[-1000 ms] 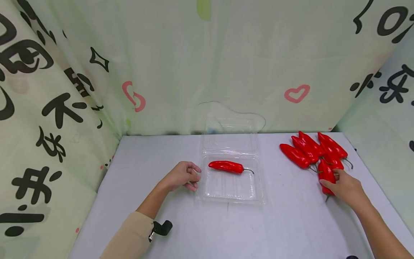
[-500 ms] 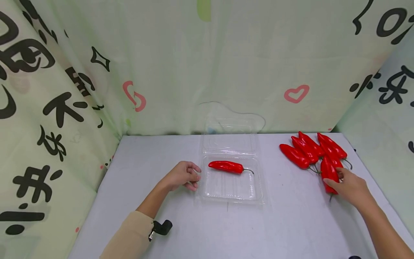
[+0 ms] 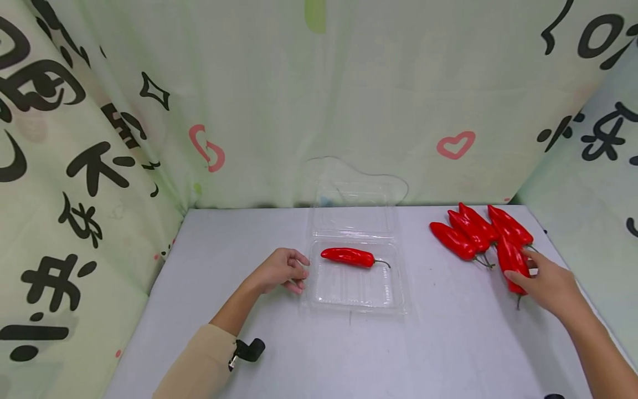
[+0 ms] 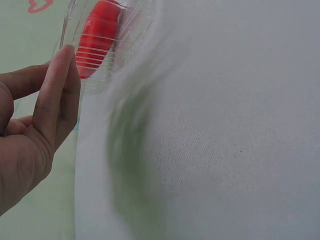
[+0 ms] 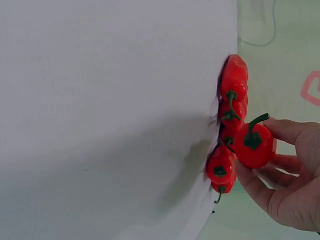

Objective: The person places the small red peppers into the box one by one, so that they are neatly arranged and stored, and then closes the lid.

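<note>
My right hand (image 3: 553,282) pinches a glossy red chili pepper (image 3: 510,255) between thumb and fingers. Its green stem points toward me, and it overlaps the front of the pepper pile in the head view. In the right wrist view the held pepper (image 5: 255,146) shows end-on, closer than the others. At the middle of the table lies a clear plastic clamshell container (image 3: 349,293), lid folded back, with one red pepper (image 3: 348,256) lying crosswise in its base. My left hand (image 3: 283,271) is at the container's left rim, thumb and fingers together at its edge.
Several red peppers (image 3: 454,240) lie heaped at the table's back right. The white table (image 3: 239,233) ends at a pale printed curtain (image 3: 259,100) behind and on both sides. The raised lid (image 3: 355,208) reaches the back edge.
My right hand has drawn the held pepper a little to the right, its stem end swinging right too. The left hand, container and the pepper inside stay where they were.
</note>
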`<state>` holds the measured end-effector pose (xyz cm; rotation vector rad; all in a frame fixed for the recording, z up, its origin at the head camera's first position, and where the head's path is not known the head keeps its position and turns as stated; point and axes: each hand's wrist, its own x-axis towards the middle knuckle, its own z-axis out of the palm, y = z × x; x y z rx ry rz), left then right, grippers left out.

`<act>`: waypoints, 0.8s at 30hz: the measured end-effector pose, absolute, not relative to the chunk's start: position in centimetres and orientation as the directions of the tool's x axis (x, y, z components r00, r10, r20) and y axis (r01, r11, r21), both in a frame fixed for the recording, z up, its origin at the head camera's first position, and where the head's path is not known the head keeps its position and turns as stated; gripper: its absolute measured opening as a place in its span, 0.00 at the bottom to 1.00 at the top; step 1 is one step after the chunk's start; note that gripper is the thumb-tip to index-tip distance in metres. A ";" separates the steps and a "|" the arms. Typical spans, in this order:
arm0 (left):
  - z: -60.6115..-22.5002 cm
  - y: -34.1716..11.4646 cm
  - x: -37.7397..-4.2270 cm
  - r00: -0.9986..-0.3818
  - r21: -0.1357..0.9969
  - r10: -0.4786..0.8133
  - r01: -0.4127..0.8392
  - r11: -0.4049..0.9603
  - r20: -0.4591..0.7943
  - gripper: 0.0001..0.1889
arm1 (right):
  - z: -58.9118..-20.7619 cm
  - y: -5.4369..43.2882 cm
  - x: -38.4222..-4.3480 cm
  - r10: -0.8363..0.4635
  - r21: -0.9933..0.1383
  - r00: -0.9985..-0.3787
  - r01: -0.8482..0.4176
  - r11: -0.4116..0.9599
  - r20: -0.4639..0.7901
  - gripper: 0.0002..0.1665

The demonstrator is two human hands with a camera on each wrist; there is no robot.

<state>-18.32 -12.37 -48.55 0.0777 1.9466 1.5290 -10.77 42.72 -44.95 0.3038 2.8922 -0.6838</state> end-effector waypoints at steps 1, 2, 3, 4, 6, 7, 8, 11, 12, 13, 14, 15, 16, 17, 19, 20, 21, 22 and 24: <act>-48.5 -12.4 -18.3 -0.784 0.886 0.425 -0.339 0.318 -0.452 0.16 | -44.8 42.6 -10.7 0.160 -0.426 -0.970 0.225 0.876 -0.184 0.58; -48.5 -12.3 -18.3 -0.783 0.885 0.425 -0.340 0.319 -0.454 0.16 | -44.6 42.5 -10.7 0.159 -0.425 -0.972 0.220 0.878 -0.173 0.58; -48.4 -12.3 -18.3 -0.782 0.885 0.426 -0.341 0.318 -0.454 0.16 | -44.5 42.5 -10.7 0.158 -0.425 -0.974 0.214 0.880 -0.163 0.58; -48.4 -12.3 -18.3 -0.782 0.885 0.427 -0.342 0.316 -0.455 0.16 | -44.3 42.4 -10.6 0.155 -0.427 -0.976 0.207 0.880 -0.155 0.57; -48.3 -12.3 -18.3 -0.781 0.886 0.429 -0.342 0.313 -0.454 0.16 | -44.0 42.2 -10.7 0.148 -0.428 -0.978 0.198 0.882 -0.147 0.57; -48.3 -12.3 -18.3 -0.781 0.886 0.429 -0.342 0.313 -0.454 0.16 | -43.9 42.2 -10.7 0.143 -0.429 -0.979 0.193 0.883 -0.146 0.57; -48.3 -12.3 -18.3 -0.781 0.886 0.430 -0.342 0.312 -0.453 0.16 | -43.7 42.1 -10.7 0.138 -0.430 -0.979 0.189 0.883 -0.147 0.57; -48.4 -12.3 -18.3 -0.780 0.887 0.432 -0.341 0.312 -0.452 0.16 | -43.4 41.8 -10.7 0.121 -0.432 -0.984 0.167 0.886 -0.134 0.56; -48.4 -12.3 -18.3 -0.781 0.887 0.432 -0.341 0.312 -0.452 0.16 | -43.3 41.6 -10.7 0.115 -0.432 -0.986 0.158 0.888 -0.124 0.55; -48.5 -12.3 -18.3 -0.781 0.887 0.431 -0.341 0.312 -0.452 0.16 | -43.2 41.5 -10.7 0.109 -0.433 -0.987 0.149 0.889 -0.116 0.54; -48.5 -12.4 -18.3 -0.782 0.887 0.430 -0.341 0.311 -0.452 0.16 | -43.1 41.3 -10.7 0.102 -0.434 -0.990 0.137 0.890 -0.102 0.53; -48.6 -12.4 -18.3 -0.783 0.887 0.429 -0.340 0.312 -0.451 0.16 | -43.0 41.0 -10.7 0.097 -0.433 -0.991 0.126 0.893 -0.088 0.53; -48.6 -12.4 -18.3 -0.784 0.888 0.428 -0.339 0.312 -0.449 0.16 | -43.0 40.8 -10.7 0.090 -0.434 -0.993 0.114 0.894 -0.076 0.53; -48.6 -12.5 -18.3 -0.785 0.888 0.427 -0.338 0.311 -0.448 0.16 | -42.9 40.5 -10.8 0.083 -0.434 -0.994 0.103 0.895 -0.065 0.52; -48.6 -12.5 -18.3 -0.787 0.890 0.426 -0.335 0.310 -0.445 0.16 | -42.9 40.0 -10.8 0.067 -0.440 -0.997 0.079 0.895 -0.042 0.52; -48.6 -12.5 -18.3 -0.788 0.891 0.427 -0.333 0.310 -0.443 0.16 | -42.8 39.7 -10.9 0.058 -0.443 -0.998 0.066 0.894 -0.031 0.52; -48.5 -12.5 -18.2 -0.788 0.890 0.427 -0.332 0.312 -0.444 0.16 | -42.8 39.3 -10.9 0.051 -0.444 -0.998 0.056 0.894 -0.022 0.51; -48.5 -12.4 -18.2 -0.788 0.890 0.428 -0.332 0.312 -0.443 0.16 | -42.8 39.0 -11.0 0.042 -0.451 -0.999 0.042 0.892 -0.011 0.51; -48.5 -12.4 -18.2 -0.788 0.890 0.427 -0.332 0.313 -0.444 0.16 | -42.7 38.3 -11.1 0.028 -0.463 -1.000 0.020 0.886 0.009 0.50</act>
